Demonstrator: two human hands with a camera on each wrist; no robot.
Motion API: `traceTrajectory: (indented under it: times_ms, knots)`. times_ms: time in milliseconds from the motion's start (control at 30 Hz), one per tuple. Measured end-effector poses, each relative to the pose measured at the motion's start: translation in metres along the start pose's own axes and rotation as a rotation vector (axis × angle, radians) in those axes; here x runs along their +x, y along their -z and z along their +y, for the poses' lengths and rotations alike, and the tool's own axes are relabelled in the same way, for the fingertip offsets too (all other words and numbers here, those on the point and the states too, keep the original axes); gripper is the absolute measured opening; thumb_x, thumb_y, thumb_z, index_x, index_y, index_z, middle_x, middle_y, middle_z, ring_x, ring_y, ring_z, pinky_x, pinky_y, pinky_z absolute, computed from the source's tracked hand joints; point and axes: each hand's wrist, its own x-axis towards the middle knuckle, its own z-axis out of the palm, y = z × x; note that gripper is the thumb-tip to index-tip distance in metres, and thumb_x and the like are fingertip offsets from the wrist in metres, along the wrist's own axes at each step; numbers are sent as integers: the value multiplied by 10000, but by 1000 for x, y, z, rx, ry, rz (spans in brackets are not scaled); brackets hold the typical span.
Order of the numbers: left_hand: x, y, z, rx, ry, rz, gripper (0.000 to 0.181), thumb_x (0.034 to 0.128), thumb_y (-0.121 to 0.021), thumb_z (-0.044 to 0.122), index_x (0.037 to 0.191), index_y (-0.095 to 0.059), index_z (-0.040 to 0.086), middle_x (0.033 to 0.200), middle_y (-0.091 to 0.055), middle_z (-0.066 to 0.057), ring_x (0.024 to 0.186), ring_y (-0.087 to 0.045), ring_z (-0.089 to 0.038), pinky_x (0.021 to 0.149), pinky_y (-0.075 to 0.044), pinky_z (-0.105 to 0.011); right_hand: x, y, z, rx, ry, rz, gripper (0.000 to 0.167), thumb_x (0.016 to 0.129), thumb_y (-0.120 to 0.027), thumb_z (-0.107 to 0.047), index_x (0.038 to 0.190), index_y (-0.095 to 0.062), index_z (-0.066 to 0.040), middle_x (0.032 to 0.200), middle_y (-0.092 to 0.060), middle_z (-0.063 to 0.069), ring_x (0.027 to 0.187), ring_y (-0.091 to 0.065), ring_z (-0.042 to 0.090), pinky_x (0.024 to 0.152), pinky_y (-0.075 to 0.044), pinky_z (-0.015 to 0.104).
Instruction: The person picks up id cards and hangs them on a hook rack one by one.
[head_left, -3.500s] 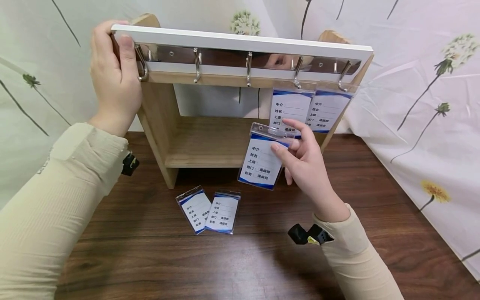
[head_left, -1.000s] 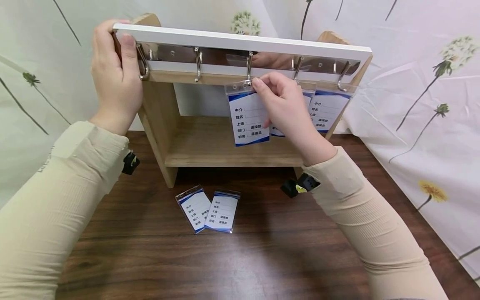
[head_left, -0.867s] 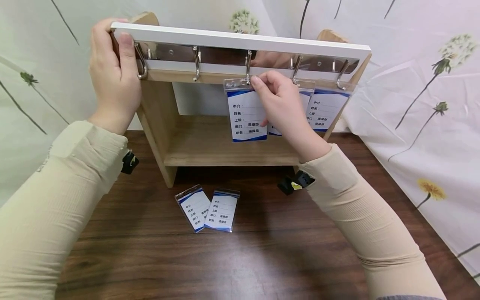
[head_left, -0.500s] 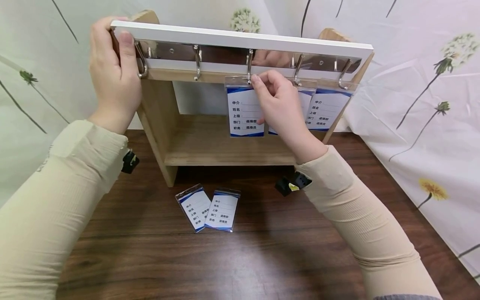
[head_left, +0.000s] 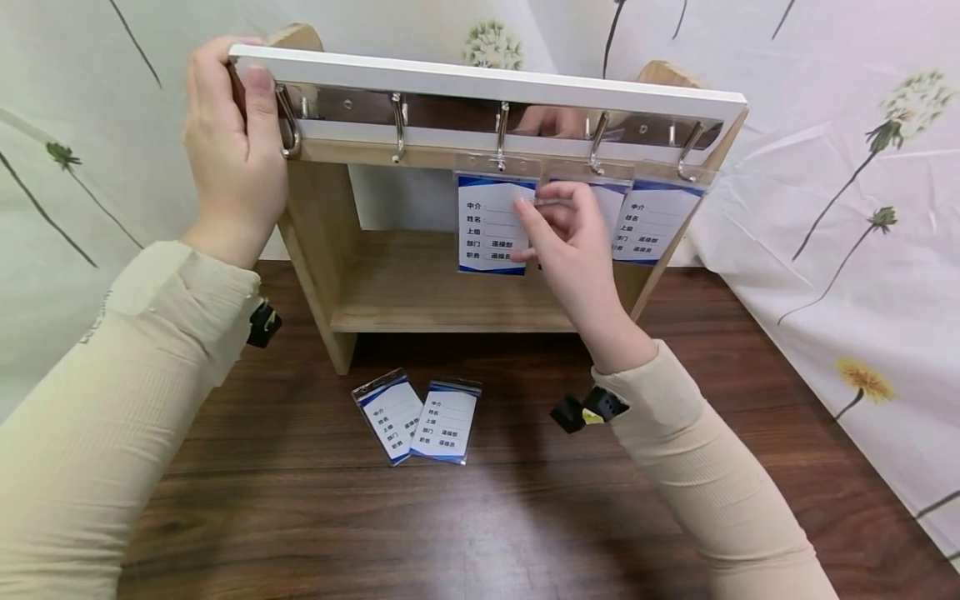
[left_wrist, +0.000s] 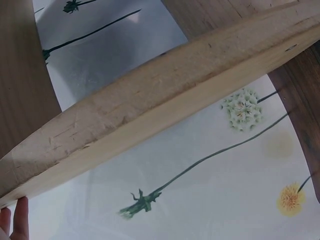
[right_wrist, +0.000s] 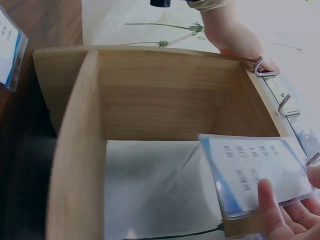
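Remotely, I log: five hooks [head_left: 502, 133]; five badges [head_left: 487, 217]; one rack [head_left: 442, 287], left hand [head_left: 236, 154] gripping it, upper left; right hand [head_left: 573, 242] relaxed, centre-right.

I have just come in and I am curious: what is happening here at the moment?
A person's left hand grips the left end of the white board on a wooden rack. The right hand is close to a badge card that hangs at the middle hook; whether it touches the card, I cannot tell. Two further badge cards hang to its right, the two hooks on the left hold nothing, and two loose cards lie overlapping on the table.
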Motion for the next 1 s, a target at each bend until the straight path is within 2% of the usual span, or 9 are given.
traceTrajectory:
  times_ms: [133, 267, 400, 767, 1000]
  knots:
    - [1, 0, 0, -4, 0, -1, 277, 1049, -414, 230, 1284, -543, 162, 1173, -473, 199, 1176, -488, -74, 1037, -339, -238, -13, 5, 11, 56, 17, 28, 267, 955, -629, -70, 1177, -489, -22, 1006, -669, 122, 807, -663, 107, 702, -588, 320]
    - [1, 0, 0, -6, 4, 6, 278, 1050, -410, 237, 1284, -543, 171, 1184, -487, 188, 1170, -490, -65, 1035, -342, -237, -24, 9, 21, 86, 25, 42, 277, 944, -638, -42, 1183, -500, -15, 1001, -675, 64, 841, -670, 118, 743, -589, 346]
    - [1, 0, 1, -1, -6, 10, 285, 1050, -412, 238, 1286, -548, 154, 1177, -486, 191, 1167, -494, -75, 1024, -350, -242, -34, 11, 29, 124, 20, 66, 266, 934, -639, -4, 1172, -522, -29, 954, -676, -10, 824, -677, 129, 752, -590, 350]
    - [0, 0, 1, 5, 8, 4, 270, 1050, -403, 211, 1286, -533, 196, 1209, -508, 157, 1179, -498, -85, 1028, -347, -242, -55, 11, 56, 198, -44, 106, 260, 920, -634, 46, 1148, -527, -18, 895, -693, -59, 808, -691, 120, 722, -585, 338]
    - [0, 0, 0, 16, 5, -2, 264, 1050, -402, 217, 1279, -531, 200, 1201, -498, 165, 1180, -499, -102, 1028, -346, -243, -63, 5, 70, 228, -102, 100, 268, 910, -629, 73, 1147, -513, 23, 847, -676, -65, 759, -669, 113, 681, -564, 271]
